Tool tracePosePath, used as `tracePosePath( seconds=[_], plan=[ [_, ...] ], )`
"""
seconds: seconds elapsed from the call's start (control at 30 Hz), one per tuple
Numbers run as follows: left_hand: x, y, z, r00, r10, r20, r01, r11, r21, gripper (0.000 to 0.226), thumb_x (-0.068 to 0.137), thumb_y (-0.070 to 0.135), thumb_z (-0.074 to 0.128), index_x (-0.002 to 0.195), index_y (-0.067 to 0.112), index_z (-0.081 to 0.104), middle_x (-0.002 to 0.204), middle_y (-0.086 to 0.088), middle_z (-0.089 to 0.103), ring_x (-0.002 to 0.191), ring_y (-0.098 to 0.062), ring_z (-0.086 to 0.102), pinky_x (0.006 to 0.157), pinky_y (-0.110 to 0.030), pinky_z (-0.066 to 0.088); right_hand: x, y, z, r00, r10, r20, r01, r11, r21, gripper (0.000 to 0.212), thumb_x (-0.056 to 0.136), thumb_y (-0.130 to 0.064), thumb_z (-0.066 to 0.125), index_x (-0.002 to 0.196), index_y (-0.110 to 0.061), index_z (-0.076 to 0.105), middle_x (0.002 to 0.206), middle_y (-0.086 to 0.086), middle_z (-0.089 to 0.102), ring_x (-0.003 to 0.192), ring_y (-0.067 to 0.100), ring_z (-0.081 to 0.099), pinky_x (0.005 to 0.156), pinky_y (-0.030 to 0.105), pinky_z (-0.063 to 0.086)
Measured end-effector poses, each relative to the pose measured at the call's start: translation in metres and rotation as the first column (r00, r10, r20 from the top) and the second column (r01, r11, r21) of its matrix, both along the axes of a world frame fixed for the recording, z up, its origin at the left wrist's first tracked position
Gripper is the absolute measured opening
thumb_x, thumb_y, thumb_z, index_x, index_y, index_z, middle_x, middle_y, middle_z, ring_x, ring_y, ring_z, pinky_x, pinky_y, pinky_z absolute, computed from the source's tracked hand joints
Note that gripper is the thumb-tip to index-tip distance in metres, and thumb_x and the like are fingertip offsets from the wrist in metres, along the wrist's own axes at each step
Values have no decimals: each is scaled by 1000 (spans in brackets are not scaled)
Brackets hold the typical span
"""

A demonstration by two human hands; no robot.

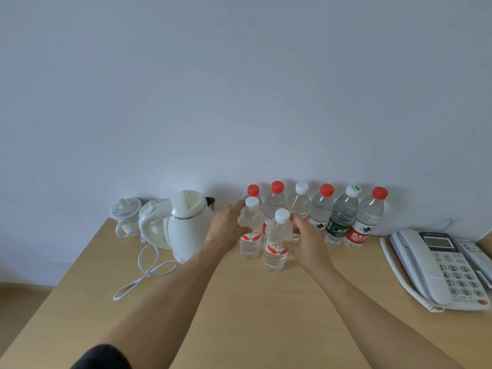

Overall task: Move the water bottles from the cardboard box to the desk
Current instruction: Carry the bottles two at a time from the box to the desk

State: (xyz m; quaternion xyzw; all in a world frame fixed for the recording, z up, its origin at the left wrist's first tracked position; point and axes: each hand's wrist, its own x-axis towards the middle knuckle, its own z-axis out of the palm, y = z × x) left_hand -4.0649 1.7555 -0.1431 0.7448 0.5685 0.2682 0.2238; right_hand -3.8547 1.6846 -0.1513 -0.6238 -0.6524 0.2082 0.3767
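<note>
My left hand (226, 230) grips white-capped bottle A (250, 235) | right hand (303, 241) grips white-capped bottle B (275, 246) | both upright on desk (239, 302) | six bottles (319, 211) behind, along wall.

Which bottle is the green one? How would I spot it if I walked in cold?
Find the grey desk phone at the right end of the wooden desk, then look left to the row of bottles standing against the wall. The green-labelled bottle is second from that end; it alone has a dark green label, and its white cap carries a green mark.

Head-height; down over desk (266, 315); close
</note>
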Motion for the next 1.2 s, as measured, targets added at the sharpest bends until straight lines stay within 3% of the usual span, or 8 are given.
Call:
tracePosePath(
  seconds=[0.13, 0.4, 0.7, 0.87, 0.97, 1.07, 1.2],
  plan=[
    [-1, 1, 0, 1000, 3, 2, -3, 1000, -5, 68, 76, 17, 86, 136, 24, 56, 102, -4, 66, 84, -24, 67, 77, -34, 53, -2, 13, -1, 997, -51, 54, 50, 999, 12, 50, 75, -10, 86, 118, -17, 61, 105, -4, 60, 100, 16, 57, 82, 24, 40],
    [2, -1, 3, 1000, 10, 9, -10, 1000, -8, 67, 76, 17, 86, 135, 23, 56, 102, -7, 66, 85, -26, 67, 79, -40, 55, -6, 29, -2, 994, -85, 74, 84, 996, 15, 55, 78, -10, 84, 126, -16, 60, 108, 5, 57, 103, 20, 55, 92, 34, 47],
    [2, -1, 5, 1000, 20, -22, -20, 1000, -14, 67, 76, 20, 86, 136, 21, 56, 107, -9, 63, 87, -27, 66, 82, -42, 55, -5, 32, -2, 993, -70, 98, 67, 997, 34, 54, 78, -13, 84, 126, -14, 61, 102, 4, 59, 100, 20, 53, 89, 33, 45],
    [-2, -3, 5, 1000, 1, -21, -2, 1000, -28, 69, 74, 22, 88, 134, 26, 56, 105, -4, 66, 83, -20, 68, 77, -34, 55, -3, 29, 0, 994, -49, 93, 46, 998, 30, 56, 76, -15, 86, 127, -15, 61, 105, 5, 64, 102, 23, 58, 90, 40, 48],
    [-5, -3, 6, 1000, 0, 8, 1, 998, -56, 71, 77, 28, 85, 139, 35, 51, 106, 1, 67, 80, -12, 70, 75, -27, 50, -2, 27, 1, 997, -45, 60, 42, 998, 43, 56, 77, -21, 86, 127, -17, 61, 102, 1, 67, 97, 19, 60, 87, 35, 49],
    [-8, -2, 9, 999, 22, 34, -20, 999, -50, 59, 85, 38, 77, 139, 38, 53, 107, 1, 68, 92, -14, 69, 83, -31, 51, 0, 26, 3, 998, -57, 35, 55, 997, 60, 52, 80, -22, 84, 127, -19, 62, 97, -2, 67, 94, 17, 62, 83, 29, 47],
    [-7, -1, 10, 996, 29, 79, -25, 998, -52, 46, 89, 31, 74, 134, 32, 62, 108, -4, 71, 101, -16, 66, 87, -33, 51, -2, 28, 5, 997, -64, 47, 62, 997, 44, 45, 82, -18, 82, 123, -18, 63, 95, 1, 67, 94, 20, 62, 83, 32, 49]
  ],
)
